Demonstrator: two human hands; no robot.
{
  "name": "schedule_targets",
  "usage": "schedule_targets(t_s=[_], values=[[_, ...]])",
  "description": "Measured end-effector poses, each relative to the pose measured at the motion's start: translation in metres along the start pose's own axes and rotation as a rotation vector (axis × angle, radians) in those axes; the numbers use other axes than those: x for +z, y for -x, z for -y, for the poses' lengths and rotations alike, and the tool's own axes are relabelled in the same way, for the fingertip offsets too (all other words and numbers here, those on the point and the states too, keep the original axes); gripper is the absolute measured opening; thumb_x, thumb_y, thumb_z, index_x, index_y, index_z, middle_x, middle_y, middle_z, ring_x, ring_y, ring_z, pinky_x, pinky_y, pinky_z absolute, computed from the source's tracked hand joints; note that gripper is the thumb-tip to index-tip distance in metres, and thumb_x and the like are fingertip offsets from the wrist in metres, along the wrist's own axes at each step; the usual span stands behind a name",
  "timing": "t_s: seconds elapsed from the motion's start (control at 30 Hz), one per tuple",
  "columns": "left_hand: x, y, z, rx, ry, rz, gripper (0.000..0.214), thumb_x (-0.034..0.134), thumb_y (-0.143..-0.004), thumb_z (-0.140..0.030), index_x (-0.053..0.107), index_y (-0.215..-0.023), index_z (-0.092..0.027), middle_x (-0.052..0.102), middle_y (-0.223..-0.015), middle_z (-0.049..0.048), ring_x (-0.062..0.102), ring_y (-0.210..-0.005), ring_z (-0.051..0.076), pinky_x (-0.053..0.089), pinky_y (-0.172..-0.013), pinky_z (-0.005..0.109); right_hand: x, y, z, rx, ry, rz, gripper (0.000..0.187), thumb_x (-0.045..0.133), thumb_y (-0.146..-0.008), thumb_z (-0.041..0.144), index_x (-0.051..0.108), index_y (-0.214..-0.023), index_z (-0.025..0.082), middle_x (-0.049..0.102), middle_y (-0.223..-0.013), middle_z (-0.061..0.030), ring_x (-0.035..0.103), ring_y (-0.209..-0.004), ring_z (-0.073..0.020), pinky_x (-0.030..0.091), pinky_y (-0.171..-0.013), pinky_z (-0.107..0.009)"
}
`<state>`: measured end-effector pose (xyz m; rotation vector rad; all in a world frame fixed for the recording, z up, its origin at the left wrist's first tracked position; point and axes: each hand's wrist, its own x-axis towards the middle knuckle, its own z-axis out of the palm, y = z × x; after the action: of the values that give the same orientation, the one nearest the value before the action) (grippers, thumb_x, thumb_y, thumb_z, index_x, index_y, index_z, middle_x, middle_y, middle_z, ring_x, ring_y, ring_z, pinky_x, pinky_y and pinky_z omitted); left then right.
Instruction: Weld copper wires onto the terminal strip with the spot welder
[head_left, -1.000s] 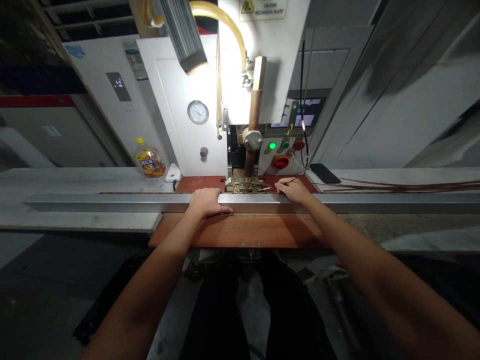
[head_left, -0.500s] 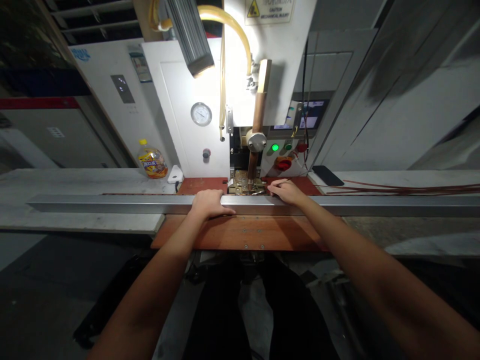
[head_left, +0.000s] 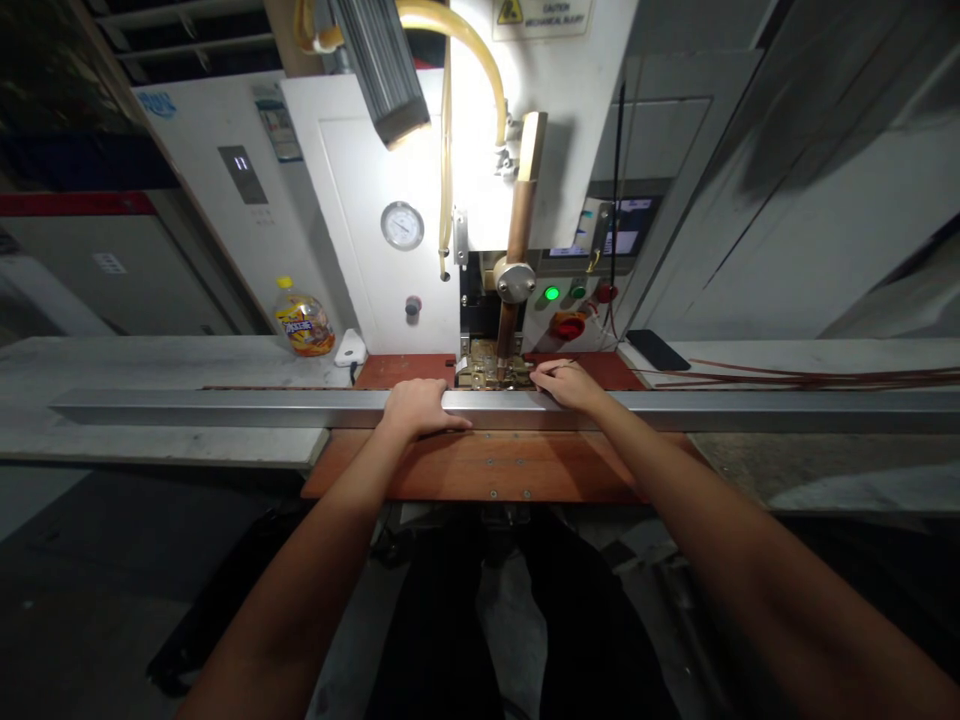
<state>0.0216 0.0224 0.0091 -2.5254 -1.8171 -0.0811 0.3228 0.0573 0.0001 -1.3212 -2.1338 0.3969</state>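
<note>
A long grey metal bar [head_left: 247,405] lies across the work surface in front of me. My left hand [head_left: 417,405] grips it, fingers over the top and thumb along the front face. Just behind the bar, my right hand [head_left: 564,384] is closed in a pinch at the right side of a small brass-coloured fixture [head_left: 480,366]. A thin brown strand seems to run through its fingertips, though the tip is hard to make out. Above the fixture stands a copper-coloured rod [head_left: 517,225] with a round metal clamp [head_left: 515,283].
A reddish-brown board [head_left: 450,470] lies under the bar. Brown thin strands [head_left: 825,378] and a dark phone [head_left: 657,350] lie at right. A bottle with a yellow cap [head_left: 304,322] stands at left. Behind are a pressure gauge [head_left: 402,226] and a lit green button [head_left: 552,294].
My right hand has shifted slightly left, closer to the fixture. My left hand stays in place on the bar. The view has tilted a little.
</note>
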Motion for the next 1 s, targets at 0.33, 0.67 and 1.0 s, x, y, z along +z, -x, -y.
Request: schedule_targets(t_s=[0.33, 0.67, 1.0], values=[[0.001, 0.000, 0.000, -0.013, -0.006, 0.007, 0.084, 0.054, -0.062, -0.094, 0.069, -0.106, -0.024, 0.075, -0.110, 0.0125, 0.067, -0.103, 0.035, 0.049, -0.084, 0.040, 0.000, 0.002, -0.001, 0.022, -0.055, 0.012, 0.038, 0.045, -0.085, 0.047, 0.051, -0.057, 0.023, 0.061, -0.062, -0.0019, 0.054, -0.063, -0.0166, 0.040, -0.066, -0.028], [0.002, -0.002, 0.002, 0.015, 0.001, 0.008, 0.087, 0.054, -0.061, -0.095, 0.069, -0.107, -0.024, 0.075, -0.110, 0.0121, 0.067, -0.103, 0.035, 0.049, -0.084, 0.040, -0.002, 0.002, 0.009, 0.062, 0.051, 0.050, 0.033, 0.045, -0.086, 0.040, 0.054, -0.060, 0.022, 0.066, -0.071, -0.0033, 0.056, -0.069, -0.0167, 0.039, -0.069, -0.027], [0.004, -0.003, 0.010, 0.116, 0.113, -0.041, 0.098, 0.070, -0.058, -0.086, 0.059, -0.134, -0.025, 0.066, -0.132, 0.0113, 0.059, -0.121, 0.036, 0.045, -0.101, 0.042, -0.004, 0.003, 0.018, 0.076, 0.120, 0.061, 0.033, 0.045, -0.088, 0.036, 0.063, -0.065, 0.021, 0.071, -0.075, -0.0042, 0.059, -0.074, -0.0169, 0.040, -0.071, -0.025]])
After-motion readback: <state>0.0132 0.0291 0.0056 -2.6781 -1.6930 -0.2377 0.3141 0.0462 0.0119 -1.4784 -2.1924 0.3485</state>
